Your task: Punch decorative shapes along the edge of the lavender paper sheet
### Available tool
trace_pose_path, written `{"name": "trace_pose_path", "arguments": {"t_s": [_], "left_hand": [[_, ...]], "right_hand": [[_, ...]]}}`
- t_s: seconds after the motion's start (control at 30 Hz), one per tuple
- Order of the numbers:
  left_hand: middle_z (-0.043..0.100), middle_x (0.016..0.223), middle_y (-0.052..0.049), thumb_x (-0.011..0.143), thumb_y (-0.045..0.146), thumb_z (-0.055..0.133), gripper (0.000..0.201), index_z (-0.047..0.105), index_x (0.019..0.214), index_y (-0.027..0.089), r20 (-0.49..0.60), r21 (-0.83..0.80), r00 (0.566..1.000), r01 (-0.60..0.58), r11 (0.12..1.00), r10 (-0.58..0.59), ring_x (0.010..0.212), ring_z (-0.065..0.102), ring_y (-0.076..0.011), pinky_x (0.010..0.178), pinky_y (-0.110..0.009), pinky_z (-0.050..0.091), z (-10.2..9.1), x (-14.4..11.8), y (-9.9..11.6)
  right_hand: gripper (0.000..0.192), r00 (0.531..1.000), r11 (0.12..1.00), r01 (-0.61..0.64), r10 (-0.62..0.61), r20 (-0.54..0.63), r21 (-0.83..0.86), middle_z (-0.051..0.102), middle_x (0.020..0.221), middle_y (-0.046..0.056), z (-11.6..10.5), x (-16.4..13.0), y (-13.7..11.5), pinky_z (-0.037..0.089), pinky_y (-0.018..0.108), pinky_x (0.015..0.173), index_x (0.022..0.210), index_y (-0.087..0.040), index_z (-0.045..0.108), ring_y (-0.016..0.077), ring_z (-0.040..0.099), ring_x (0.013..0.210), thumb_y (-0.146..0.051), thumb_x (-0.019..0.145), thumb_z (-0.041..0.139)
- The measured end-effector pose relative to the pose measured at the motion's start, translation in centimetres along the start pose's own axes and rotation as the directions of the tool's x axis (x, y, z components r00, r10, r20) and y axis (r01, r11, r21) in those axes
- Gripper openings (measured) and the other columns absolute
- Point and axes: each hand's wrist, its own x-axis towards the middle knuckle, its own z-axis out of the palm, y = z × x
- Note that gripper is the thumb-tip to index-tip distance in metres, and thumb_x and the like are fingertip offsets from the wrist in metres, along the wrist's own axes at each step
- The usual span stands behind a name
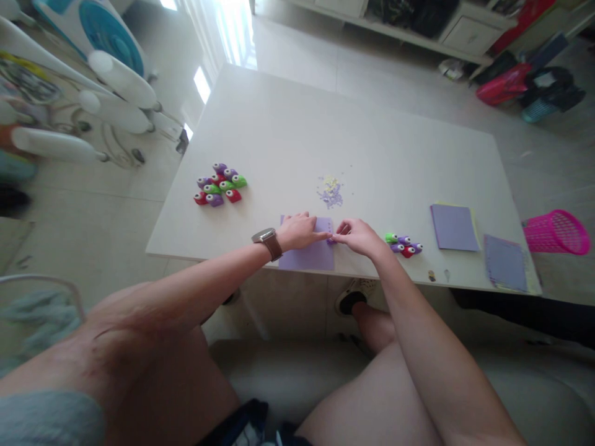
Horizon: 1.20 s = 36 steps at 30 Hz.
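Observation:
A light purple sheet of paper [307, 259] lies at the table's near edge, with small marks like punched holes along its right side. My left hand [300, 231], a watch on its wrist, rests on the sheet with fingers spread, its thumb reaching to the right edge. There my right hand [356, 236] has its fingers pinched at a small darker purple craft punch [330, 241], mostly hidden by the fingertips. Beyond the hands is a scatter of purple and yellow paper bits [331, 192]. Just right of my right hand sits a small group of coloured craft punches [404, 246].
More red, green and purple punches [218, 186] cluster on the left of the white table [279, 130]. At the right are a stack of purple paper [454, 228], used-looking sheets [506, 263] and two tiny items near the edge. A pink basket [558, 232] stands beyond.

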Motion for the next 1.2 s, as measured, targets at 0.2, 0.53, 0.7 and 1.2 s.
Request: {"name": "trace_pose_path", "arguments": {"t_s": [0.2, 0.53, 0.7, 1.2], "left_hand": [[0.064, 0.13, -0.021, 0.092, 0.084, 0.037, 0.081, 0.068, 0.122, 0.016, -0.022, 0.036, 0.999, 0.043, 0.998, -0.043, 0.123, 0.061, -0.0389, 0.105, -0.052, 0.044, 0.2, 0.1, 0.8], [0.063, 0.133, -0.022, 0.092, 0.087, 0.035, 0.085, 0.065, 0.128, 0.016, -0.039, 0.089, 0.995, 0.09, 0.992, -0.087, 0.125, 0.059, -0.0387, 0.106, -0.054, 0.043, 0.9, 0.6, 0.8], [0.062, 0.135, -0.024, 0.093, 0.085, 0.035, 0.085, 0.063, 0.132, 0.014, -0.014, 0.111, 0.994, 0.107, 0.988, -0.106, 0.129, 0.057, -0.0391, 0.108, -0.054, 0.042, 0.8, 0.5, 1.2], [0.059, 0.142, -0.022, 0.104, 0.061, 0.028, 0.061, 0.059, 0.133, 0.017, 0.113, 0.087, 0.991, 0.06, 0.994, -0.07, 0.135, 0.056, -0.0387, 0.113, -0.059, 0.041, -0.1, 1.3, -0.1]], "right_hand": [[0.025, 0.998, 0.992, -0.056, 0.052, -0.041, -0.117, 0.073, 0.077, 0.003, 0.2, 0.6, -0.5, 0.042, 0.025, 0.066, 0.076, -0.018, 0.069, 0.0162, 0.063, 0.073, -0.036, 0.078, 0.086], [0.023, 0.993, 0.975, -0.118, 0.118, -0.012, -0.186, 0.072, 0.071, 0.003, 0.4, 1.1, -1.4, 0.04, 0.024, 0.062, 0.075, -0.017, 0.07, 0.0142, 0.061, 0.067, -0.033, 0.08, 0.086], [0.025, 0.993, 0.97, -0.118, 0.119, -0.009, -0.212, 0.073, 0.073, 0.004, 0.6, 1.5, -1.3, 0.038, 0.024, 0.06, 0.074, -0.017, 0.07, 0.0149, 0.063, 0.07, -0.035, 0.08, 0.086], [0.02, 0.997, 0.985, 0.072, -0.074, -0.007, -0.16, 0.077, 0.097, 0.006, -0.7, 0.0, -1.2, 0.048, 0.025, 0.074, 0.091, -0.018, 0.072, 0.0178, 0.068, 0.086, -0.03, 0.08, 0.084]]}}
